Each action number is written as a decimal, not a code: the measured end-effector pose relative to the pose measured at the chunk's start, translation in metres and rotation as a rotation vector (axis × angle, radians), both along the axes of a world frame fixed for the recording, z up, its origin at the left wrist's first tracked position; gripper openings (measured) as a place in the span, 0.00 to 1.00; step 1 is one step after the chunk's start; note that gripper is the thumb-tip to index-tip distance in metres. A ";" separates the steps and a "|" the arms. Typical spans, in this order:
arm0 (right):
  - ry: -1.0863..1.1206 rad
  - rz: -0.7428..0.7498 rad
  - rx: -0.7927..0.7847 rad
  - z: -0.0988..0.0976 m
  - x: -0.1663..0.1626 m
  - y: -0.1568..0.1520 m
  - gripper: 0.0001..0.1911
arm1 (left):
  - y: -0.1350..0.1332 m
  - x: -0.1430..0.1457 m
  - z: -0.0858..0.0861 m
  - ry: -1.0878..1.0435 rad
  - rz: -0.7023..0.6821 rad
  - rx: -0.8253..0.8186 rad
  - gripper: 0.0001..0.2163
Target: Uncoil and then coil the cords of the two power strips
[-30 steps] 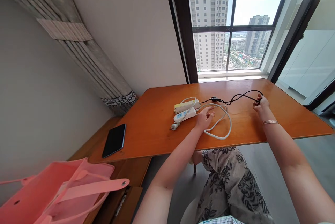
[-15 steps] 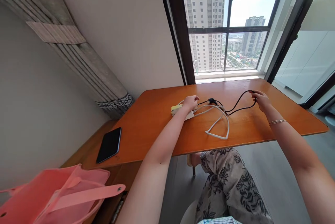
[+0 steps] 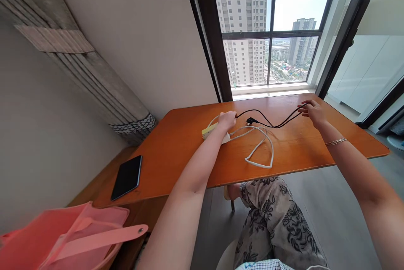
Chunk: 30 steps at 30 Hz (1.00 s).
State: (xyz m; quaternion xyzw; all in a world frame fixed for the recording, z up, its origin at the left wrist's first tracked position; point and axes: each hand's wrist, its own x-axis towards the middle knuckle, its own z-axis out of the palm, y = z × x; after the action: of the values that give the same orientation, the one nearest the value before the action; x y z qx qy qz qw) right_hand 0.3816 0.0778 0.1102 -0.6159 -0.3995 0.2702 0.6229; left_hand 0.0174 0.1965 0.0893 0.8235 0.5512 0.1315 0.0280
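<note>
My left hand is closed on the near end of a black cable right over two power strips, one yellow-topped and one white. The black cable runs doubled across the orange wooden table to my right hand, which pinches its far loop and holds it lifted off the tabletop. A black plug lies mid-cable. A thick white cord loops from the strips toward the table's near edge.
A black phone lies at the table's near left corner. A pink bag stands below left. A tied grey curtain hangs on the left wall. Tall windows stand behind the table. My patterned trousers show under the table edge.
My left hand went from the white cord onto the power strips and took the black cable's end. My right hand lifted and pulled the cable straighter, away to the right.
</note>
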 end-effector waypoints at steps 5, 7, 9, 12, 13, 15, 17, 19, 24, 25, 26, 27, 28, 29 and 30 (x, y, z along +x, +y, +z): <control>0.225 -0.013 0.240 0.013 0.000 -0.002 0.05 | 0.007 -0.023 0.044 -0.471 0.045 0.240 0.02; 0.171 -0.058 0.311 0.017 0.000 -0.003 0.02 | 0.007 -0.031 0.063 -0.607 0.025 0.310 0.02; 0.111 -0.088 0.354 0.022 0.001 -0.004 0.05 | 0.005 -0.037 0.079 -0.676 0.012 0.356 0.02; 0.083 -0.100 0.352 0.030 0.005 -0.008 0.11 | -0.002 -0.037 0.095 -0.777 -0.007 0.415 0.05; 0.069 -0.098 0.332 0.032 0.005 -0.010 0.11 | -0.004 -0.035 0.098 -0.809 -0.013 0.423 0.06; 0.000 -0.049 0.278 0.034 0.000 -0.013 0.09 | -0.010 -0.028 0.101 -0.873 -0.016 0.396 0.08; -0.095 0.060 0.234 0.033 -0.013 -0.017 0.08 | -0.018 -0.020 0.102 -0.932 -0.031 0.348 0.10; -0.187 0.209 0.219 0.028 -0.035 -0.020 0.13 | -0.029 -0.012 0.103 -0.950 -0.066 0.312 0.11; -0.375 0.474 0.196 0.011 -0.095 -0.029 0.38 | -0.068 0.002 0.103 -1.001 -0.222 0.128 0.08; -0.423 0.487 0.195 0.009 -0.104 -0.030 0.41 | -0.076 0.004 0.103 -1.032 -0.255 0.069 0.08; -0.470 0.492 0.192 0.006 -0.111 -0.030 0.40 | -0.084 0.006 0.102 -1.066 -0.282 0.009 0.08; -0.506 0.494 0.182 0.004 -0.117 -0.030 0.38 | -0.091 0.007 0.101 -1.102 -0.304 -0.052 0.08; -0.524 0.496 0.164 0.002 -0.121 -0.030 0.33 | -0.098 0.008 0.100 -1.140 -0.318 -0.112 0.09; -0.514 0.509 0.138 0.000 -0.124 -0.029 0.27 | -0.105 0.009 0.100 -1.180 -0.328 -0.171 0.09; -0.475 0.538 0.107 -0.002 -0.125 -0.028 0.22 | -0.111 0.008 0.099 -1.221 -0.338 -0.234 0.09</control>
State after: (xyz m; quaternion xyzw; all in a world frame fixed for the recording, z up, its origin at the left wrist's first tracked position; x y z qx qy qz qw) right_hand 0.2562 0.0498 0.1086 -0.5010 -0.6943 0.2528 0.4506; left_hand 0.0258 0.0859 0.1888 0.6675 0.3096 0.5093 0.4464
